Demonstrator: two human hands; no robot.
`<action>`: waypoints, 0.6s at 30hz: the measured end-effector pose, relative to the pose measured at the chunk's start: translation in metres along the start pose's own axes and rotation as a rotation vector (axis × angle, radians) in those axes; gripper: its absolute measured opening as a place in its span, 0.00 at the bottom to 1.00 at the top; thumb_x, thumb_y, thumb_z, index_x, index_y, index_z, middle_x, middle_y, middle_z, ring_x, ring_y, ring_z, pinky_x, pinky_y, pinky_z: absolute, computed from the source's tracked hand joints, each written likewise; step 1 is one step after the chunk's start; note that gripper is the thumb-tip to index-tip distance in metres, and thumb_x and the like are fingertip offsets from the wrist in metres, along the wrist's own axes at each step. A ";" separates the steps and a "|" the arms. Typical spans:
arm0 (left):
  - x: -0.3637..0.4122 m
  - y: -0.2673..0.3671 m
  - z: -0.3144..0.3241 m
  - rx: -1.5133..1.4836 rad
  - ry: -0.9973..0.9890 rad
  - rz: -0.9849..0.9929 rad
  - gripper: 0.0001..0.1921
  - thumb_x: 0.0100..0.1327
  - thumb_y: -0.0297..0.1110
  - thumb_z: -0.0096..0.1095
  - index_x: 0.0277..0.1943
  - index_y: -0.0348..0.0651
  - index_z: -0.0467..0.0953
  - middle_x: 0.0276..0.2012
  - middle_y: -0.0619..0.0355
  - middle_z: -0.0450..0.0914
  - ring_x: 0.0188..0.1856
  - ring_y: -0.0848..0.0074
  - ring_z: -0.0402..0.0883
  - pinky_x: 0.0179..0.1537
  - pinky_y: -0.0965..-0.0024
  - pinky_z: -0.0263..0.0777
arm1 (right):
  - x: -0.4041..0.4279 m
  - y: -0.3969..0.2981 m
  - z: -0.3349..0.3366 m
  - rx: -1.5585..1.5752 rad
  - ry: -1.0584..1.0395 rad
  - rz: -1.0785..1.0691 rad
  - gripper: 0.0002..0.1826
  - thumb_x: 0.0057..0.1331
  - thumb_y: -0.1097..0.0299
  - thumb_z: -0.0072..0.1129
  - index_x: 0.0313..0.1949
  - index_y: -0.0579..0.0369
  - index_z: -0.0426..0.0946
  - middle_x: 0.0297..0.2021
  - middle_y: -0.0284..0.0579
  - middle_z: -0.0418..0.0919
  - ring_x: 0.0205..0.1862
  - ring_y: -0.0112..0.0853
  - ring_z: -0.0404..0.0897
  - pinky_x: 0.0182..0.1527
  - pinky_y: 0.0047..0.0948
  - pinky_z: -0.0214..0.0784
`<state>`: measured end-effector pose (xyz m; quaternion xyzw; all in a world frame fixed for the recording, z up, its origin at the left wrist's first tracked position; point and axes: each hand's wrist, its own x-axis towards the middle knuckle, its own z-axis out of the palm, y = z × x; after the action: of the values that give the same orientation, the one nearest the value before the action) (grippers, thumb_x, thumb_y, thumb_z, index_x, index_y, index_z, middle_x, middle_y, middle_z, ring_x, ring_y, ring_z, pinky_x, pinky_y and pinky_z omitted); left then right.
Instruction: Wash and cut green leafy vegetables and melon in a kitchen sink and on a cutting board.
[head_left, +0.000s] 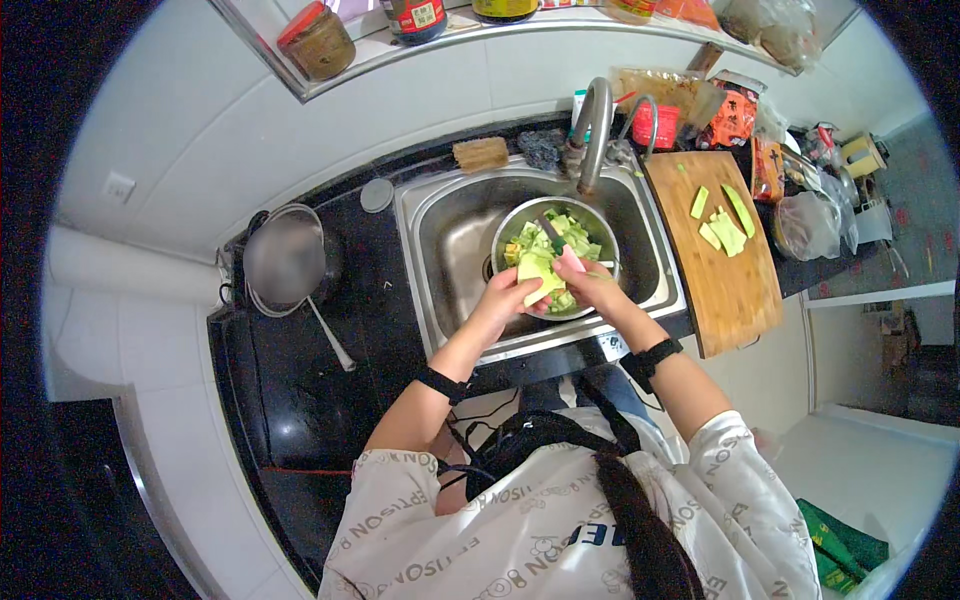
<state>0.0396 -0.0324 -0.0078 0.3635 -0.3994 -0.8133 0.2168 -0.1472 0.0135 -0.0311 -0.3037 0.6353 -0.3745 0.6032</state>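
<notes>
My left hand (504, 294) grips a flat piece of pale green vegetable (537, 276), possibly a gourd or squash. In my right hand (592, 286) is a small knife (571, 259) with a pink handle and a dark blade, its blade pointing up and away from me beside the piece. Both hands are over a round metal bowl (501, 225) standing in the stainless steel sink (457, 232). Cut green chunks (577, 232) fill much of the bowl, with a few yellowish bits at its left. My fingers partly hide the bowl's near side.
Right of the sink, a wooden cutting board (720, 300) carries several green pieces (726, 231). The faucet (596, 135) arches over the sink's back edge, near a sponge (480, 154). A round pan (285, 259) with a long handle stands left. Packets (731, 112) crowd the back right.
</notes>
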 end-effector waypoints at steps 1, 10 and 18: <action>-0.002 0.003 0.001 0.008 -0.026 -0.037 0.12 0.64 0.32 0.53 0.47 0.35 0.70 0.30 0.56 0.78 0.26 0.77 0.77 0.25 0.77 0.72 | -0.003 -0.003 0.003 -0.002 -0.002 0.001 0.24 0.58 0.47 0.61 0.40 0.58 0.75 0.21 0.33 0.71 0.19 0.20 0.67 0.20 0.21 0.57; -0.002 0.009 -0.004 0.019 0.021 0.098 0.12 0.65 0.31 0.51 0.50 0.39 0.65 0.29 0.53 0.78 0.19 0.81 0.71 0.12 0.81 0.56 | -0.040 -0.034 0.009 -0.250 0.072 -0.177 0.24 0.69 0.50 0.43 0.47 0.61 0.72 0.32 0.42 0.76 0.36 0.26 0.72 0.42 0.24 0.66; -0.008 0.004 -0.006 -0.141 -0.004 0.021 0.13 0.69 0.37 0.44 0.50 0.39 0.67 0.30 0.50 0.79 0.21 0.80 0.70 0.17 0.84 0.56 | -0.062 -0.020 0.004 -0.315 -0.023 -0.270 0.20 0.69 0.53 0.46 0.44 0.58 0.74 0.25 0.33 0.69 0.28 0.19 0.65 0.32 0.19 0.58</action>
<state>0.0494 -0.0321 -0.0035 0.3413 -0.3456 -0.8378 0.2494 -0.1393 0.0540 0.0191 -0.4810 0.6327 -0.3444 0.4998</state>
